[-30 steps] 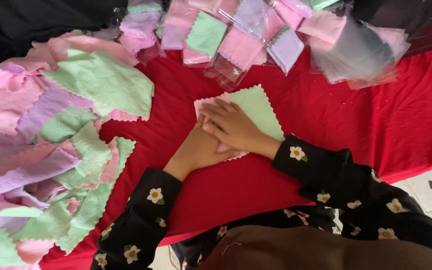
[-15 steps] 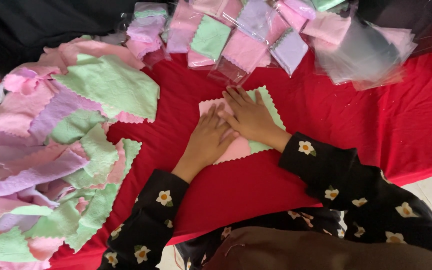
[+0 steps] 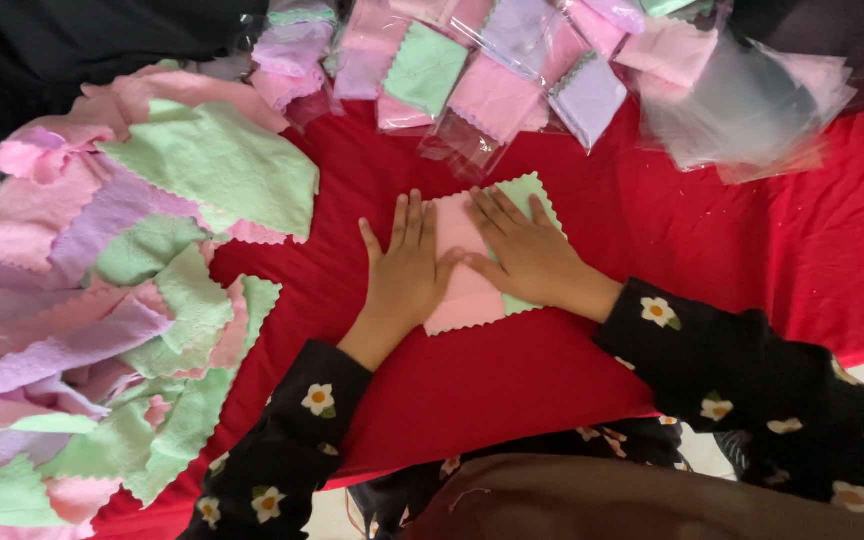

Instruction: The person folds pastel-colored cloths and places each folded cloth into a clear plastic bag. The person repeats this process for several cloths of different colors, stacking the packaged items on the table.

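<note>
- Leftmost, loose pile of pink, green, lilac cloths (image 3: 122, 300) on red surface (image 3: 752, 260).
- Left hand (image 3: 407, 270) flat, fingers spread, on pink cloth (image 3: 467, 290).
- Right hand (image 3: 527, 255) flat, fingers wide, pressing it over green cloth (image 3: 527, 190).
- Best: keep edges aligned while smoothing outward.
- Bagged cloths (image 3: 512, 80) beyond.

Pink cloth (image 3: 462, 275): plain pale pink, zigzag-cut edge.
Green cloth (image 3: 524, 192): pale mint green, same zigzag edge.
Red cover (image 3: 512, 380): solid bright red, no pattern.
Loose cloth pile (image 3: 122, 300): mixed pale pink, mint green and lilac.
Bagged cloths (image 3: 512, 70): pink, mint and lilac squares in clear film.
Clear bags (image 3: 752, 110): transparent, appearing to show pale pink behind; glare limits certainty.
Sleeves (image 3: 752, 380): black with small white flowers, yellow centres.
</note>
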